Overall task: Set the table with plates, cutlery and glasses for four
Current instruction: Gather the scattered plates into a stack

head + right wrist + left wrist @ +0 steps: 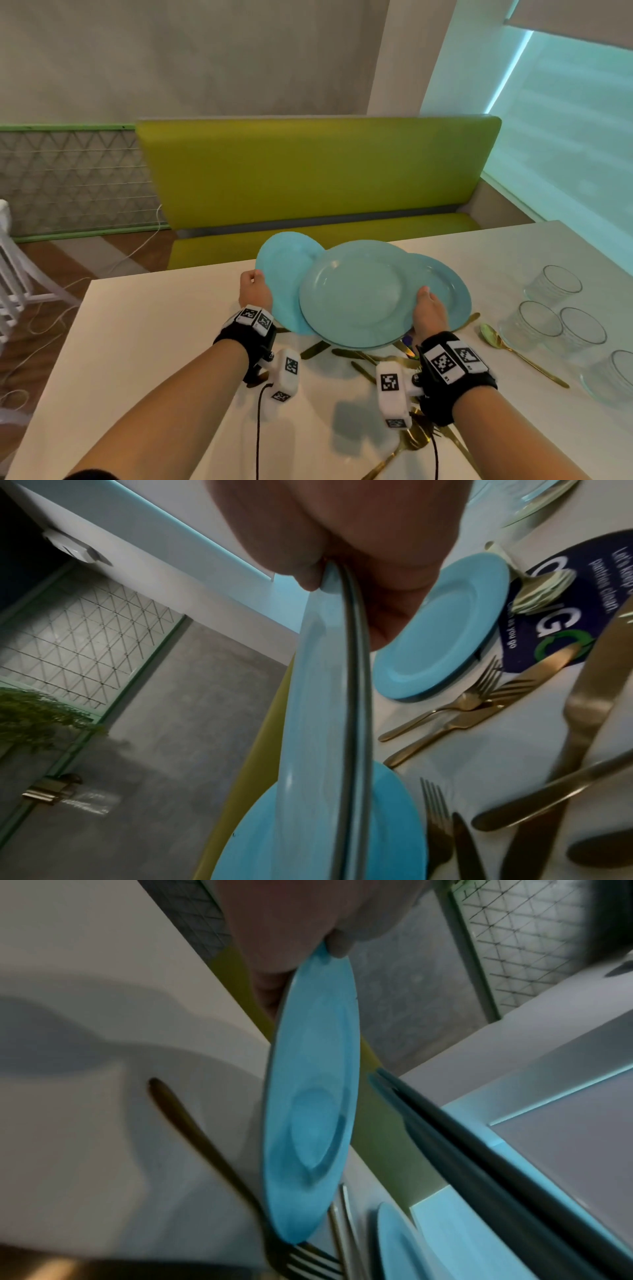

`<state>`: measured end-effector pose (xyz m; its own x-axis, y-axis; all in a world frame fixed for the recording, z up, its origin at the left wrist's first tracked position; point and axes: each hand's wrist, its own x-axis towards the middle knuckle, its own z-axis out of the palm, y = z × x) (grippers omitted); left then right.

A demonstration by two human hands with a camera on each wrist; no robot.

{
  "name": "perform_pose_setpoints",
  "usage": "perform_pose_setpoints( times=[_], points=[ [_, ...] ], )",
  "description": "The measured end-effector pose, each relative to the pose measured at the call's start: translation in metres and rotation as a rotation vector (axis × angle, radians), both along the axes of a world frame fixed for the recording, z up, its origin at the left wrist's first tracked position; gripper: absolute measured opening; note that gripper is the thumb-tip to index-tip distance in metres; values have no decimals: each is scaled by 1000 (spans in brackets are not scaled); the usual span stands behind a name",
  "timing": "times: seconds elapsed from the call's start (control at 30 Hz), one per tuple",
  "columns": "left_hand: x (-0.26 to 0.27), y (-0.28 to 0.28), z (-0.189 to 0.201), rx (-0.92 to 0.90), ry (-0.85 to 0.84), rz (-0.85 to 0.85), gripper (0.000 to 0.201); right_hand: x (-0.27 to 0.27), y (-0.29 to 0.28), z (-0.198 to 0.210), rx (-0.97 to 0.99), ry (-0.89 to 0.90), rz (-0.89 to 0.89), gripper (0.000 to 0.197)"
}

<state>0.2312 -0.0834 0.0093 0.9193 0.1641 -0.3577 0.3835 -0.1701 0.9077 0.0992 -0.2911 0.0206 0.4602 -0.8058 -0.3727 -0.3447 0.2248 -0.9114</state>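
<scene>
My left hand (255, 287) grips the rim of a tilted light-blue plate (284, 274), thumb on top, held above the white table (154, 342). The same plate (315, 1096) fills the left wrist view. My right hand (430, 308) pinches the near rim of a larger blue plate (356, 294); the right wrist view shows two stacked rims (329, 696) in that grip. Another blue plate (448, 291) lies flat on the table behind the right hand. Gold cutlery (370, 359) is scattered on the table under the plates.
Several clear glasses (555, 284) stand at the table's right side, with a gold spoon (493, 334) beside them. Gold forks (411, 442) lie near the front edge. A green bench (308, 171) runs along the far side. A white chair (10, 274) stands at far left.
</scene>
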Motion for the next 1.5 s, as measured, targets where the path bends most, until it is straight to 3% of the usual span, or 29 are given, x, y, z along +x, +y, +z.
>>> perform_pose_setpoints(
  times=[0.07, 0.33, 0.57, 0.73, 0.93, 1.1, 1.27, 1.4, 1.5],
  points=[
    [-3, 1, 6, -56, -16, 7, 17, 2, 4, 9, -5, -16, 22, 44],
    [-30, -11, 23, -353, 110, -29, 35, -6, 12, 29, -46, 23, 53, 46],
    [-47, -22, 37, -261, 139, -128, 40, -22, -4, 26, -174, 104, 73, 48],
    [-59, -43, 38, -329, 200, -103, 31, -27, -15, 15, -231, 176, 99, 46],
    [-71, -77, 27, -269, 266, -142, 53, -34, -49, 6, -228, 246, 227, 49],
    [-56, -97, -4, -222, 259, -123, 46, -31, -91, 2, -138, 271, 304, 41],
    [-37, -104, -15, -250, 258, -57, 55, -27, -150, -14, -246, 550, 299, 32],
    [-20, -106, -23, -215, 250, -20, 44, -20, -176, -20, -310, 749, 356, 34],
    [-24, -110, 1, -223, 245, -21, 43, -5, -191, -29, -320, 804, 376, 32]
  ],
)
